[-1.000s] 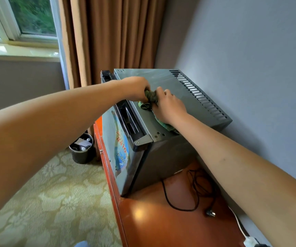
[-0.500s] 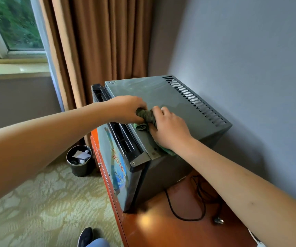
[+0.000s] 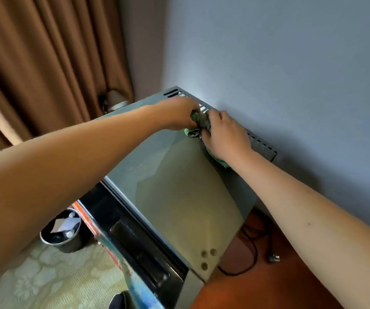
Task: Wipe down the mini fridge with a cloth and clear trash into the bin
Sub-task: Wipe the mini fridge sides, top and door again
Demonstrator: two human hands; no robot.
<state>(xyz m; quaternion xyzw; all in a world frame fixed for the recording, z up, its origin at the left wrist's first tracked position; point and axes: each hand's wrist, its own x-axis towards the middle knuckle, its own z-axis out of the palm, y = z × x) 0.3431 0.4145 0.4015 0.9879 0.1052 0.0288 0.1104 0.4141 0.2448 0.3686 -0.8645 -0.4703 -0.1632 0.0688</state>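
The mini fridge is seen across the centre of the frame, its lower front cut off by the bottom edge. The bin, at lower left, is partly hidden behind the left forearm; pale scraps, possibly paper, are blurred inside. The right hand is pressed on the cloth at the fridge top's far edge, by the vent slots, fingers clamped on it. The left hand is closed on the cloth's bunched end; most of the cloth is covered.
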